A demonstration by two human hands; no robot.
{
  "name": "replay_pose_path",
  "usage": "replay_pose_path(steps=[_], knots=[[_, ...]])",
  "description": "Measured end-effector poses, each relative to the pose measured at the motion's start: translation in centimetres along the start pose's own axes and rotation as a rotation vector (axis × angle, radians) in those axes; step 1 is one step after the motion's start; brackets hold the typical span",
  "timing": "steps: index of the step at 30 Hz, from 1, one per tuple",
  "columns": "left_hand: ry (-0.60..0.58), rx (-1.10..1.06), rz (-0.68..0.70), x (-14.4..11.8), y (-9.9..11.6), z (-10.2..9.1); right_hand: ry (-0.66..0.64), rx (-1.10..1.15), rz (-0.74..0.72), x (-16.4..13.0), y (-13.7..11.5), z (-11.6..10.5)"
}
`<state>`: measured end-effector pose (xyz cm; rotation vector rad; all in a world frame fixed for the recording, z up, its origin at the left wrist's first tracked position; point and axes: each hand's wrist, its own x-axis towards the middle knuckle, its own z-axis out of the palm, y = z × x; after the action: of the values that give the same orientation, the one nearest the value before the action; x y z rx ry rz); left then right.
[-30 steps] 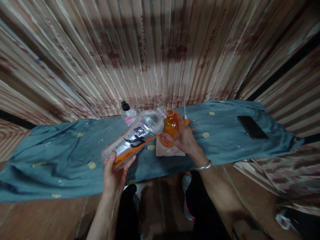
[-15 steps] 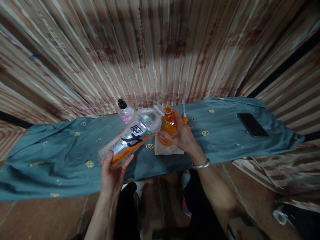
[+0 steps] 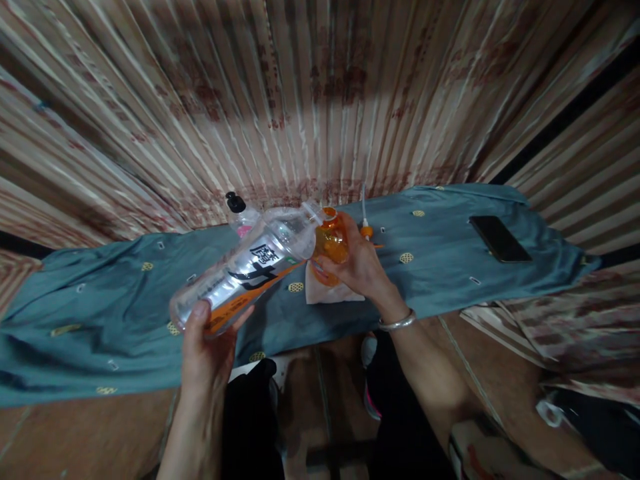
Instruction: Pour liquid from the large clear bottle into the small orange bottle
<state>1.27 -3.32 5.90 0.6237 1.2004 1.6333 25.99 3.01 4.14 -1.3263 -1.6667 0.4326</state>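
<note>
My left hand (image 3: 210, 347) is closed around the lower end of a large clear plastic bottle (image 3: 250, 270) with a silver and orange label. The bottle is tilted, its mouth pointing up and to the right, close beside the opening of an orange bottle (image 3: 331, 247). Whether the two mouths touch, I cannot tell. My right hand (image 3: 363, 263) wraps the orange bottle from the right. Under the orange bottle lies a pale folded cloth (image 3: 340, 293). An orange pump top (image 3: 367, 232) with a clear tube stands just behind my right hand.
A clear bottle with a black cap (image 3: 236, 203) stands behind the large bottle. A black phone (image 3: 500, 239) lies on the right of the teal cloth (image 3: 440, 267). Striped curtains (image 3: 300, 100) hang along the back. Below are my legs and a tiled floor (image 3: 100, 427).
The bottle in my left hand has shifted left, its base lower and further from the orange bottle. The whole view has moved slightly; both hands keep their holds.
</note>
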Motion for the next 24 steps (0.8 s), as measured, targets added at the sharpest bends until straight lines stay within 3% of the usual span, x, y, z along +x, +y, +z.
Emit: replay_pose_path(steps=[12,17,24], knots=[[-0.057,0.029,0.052,-0.4,0.5,0.7,0.001,0.0,0.013,0.0,0.6,0.1],[0.01,0.06,0.069,-0.6,0.7,1.4,0.002,0.0,0.002,0.0,0.9,0.2],[-0.007,0.075,0.111,-0.6,0.8,1.6,-0.003,-0.057,-0.015,0.0,1.0,0.2]])
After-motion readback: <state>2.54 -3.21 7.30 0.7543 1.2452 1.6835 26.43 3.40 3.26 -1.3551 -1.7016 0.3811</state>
